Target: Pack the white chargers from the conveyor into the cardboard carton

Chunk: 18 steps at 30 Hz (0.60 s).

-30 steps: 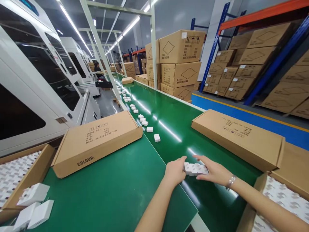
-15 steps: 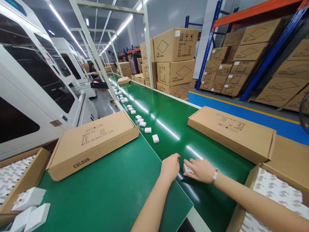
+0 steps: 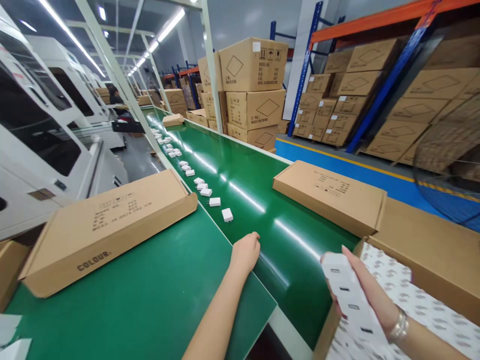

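Observation:
My right hand [image 3: 371, 295], with a bracelet at the wrist, grips a row of several white charger plugs [image 3: 350, 297], side by side, their slotted ends facing me. It holds them over the open carton at the right. That carton is filled with white pieces bearing grey marks [image 3: 420, 300]. My left hand [image 3: 245, 252] is closed at the near edge of the green belt [image 3: 258, 175], with its fingers curled and nothing visible in it. Just beyond it lies a loose white charger plug [image 3: 227, 215]. More plugs trail away along the belt's left side.
A closed flat carton [image 3: 108, 220] lies on the green side table [image 3: 157, 290]. Another flat carton [image 3: 330, 195] sits on the belt's right side. White blocks [image 3: 15, 340] are at the lower left. Stacked boxes [image 3: 253, 87], shelving and a fan [image 3: 450, 155] stand beyond; a person is far back.
My right hand has lifted from the belt and swung right to above the open carton, its row of plugs now showing. My left hand stays near the belt edge. The view has turned right.

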{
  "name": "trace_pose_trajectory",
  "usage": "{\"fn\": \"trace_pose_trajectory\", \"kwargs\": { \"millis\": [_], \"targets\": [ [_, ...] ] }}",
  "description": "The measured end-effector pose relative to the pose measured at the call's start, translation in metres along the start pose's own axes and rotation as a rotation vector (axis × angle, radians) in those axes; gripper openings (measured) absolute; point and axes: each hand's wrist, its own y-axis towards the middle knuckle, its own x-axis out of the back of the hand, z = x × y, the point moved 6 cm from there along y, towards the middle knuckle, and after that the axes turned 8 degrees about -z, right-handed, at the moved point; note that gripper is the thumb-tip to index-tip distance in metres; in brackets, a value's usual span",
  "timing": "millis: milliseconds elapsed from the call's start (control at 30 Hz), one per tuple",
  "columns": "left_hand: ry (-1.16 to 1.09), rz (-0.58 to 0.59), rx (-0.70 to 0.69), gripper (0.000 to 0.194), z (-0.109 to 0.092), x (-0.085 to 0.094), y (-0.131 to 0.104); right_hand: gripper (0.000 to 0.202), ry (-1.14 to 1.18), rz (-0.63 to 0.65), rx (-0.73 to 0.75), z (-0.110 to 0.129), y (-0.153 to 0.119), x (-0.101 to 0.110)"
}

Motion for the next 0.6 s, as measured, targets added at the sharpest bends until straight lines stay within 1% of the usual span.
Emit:
{"fn": "trace_pose_trajectory", "kwargs": {
  "millis": [33, 67, 167, 267, 400, 600],
  "targets": [
    [0.054, 0.025, -0.002, 0.03, -0.001, -0.002, 0.0, 0.053, 0.179, 0.019, -0.076, -0.009, -0.011, 0.002],
    [0.101, 0.051, -0.004, 0.03, -0.002, -0.004, -0.001, 0.051, 0.297, 0.042, -0.085, -0.014, -0.021, 0.003],
    [0.166, 0.106, -0.01, 0.031, -0.006, -0.009, -0.002, 0.049, 0.485, 0.108, -0.042, -0.021, -0.037, 0.003],
    [0.2, 0.129, -0.001, 0.032, -0.008, -0.01, -0.002, 0.051, 0.563, 0.162, -0.028, -0.024, -0.043, 0.001],
    [0.22, 0.151, 0.019, 0.032, -0.01, -0.007, -0.002, 0.052, 0.587, 0.235, 0.018, -0.02, -0.047, -0.001],
    [0.231, 0.149, 0.019, 0.032, -0.01, -0.004, -0.003, 0.057, 0.617, 0.238, 0.032, -0.021, -0.049, 0.002]
  ]
}}
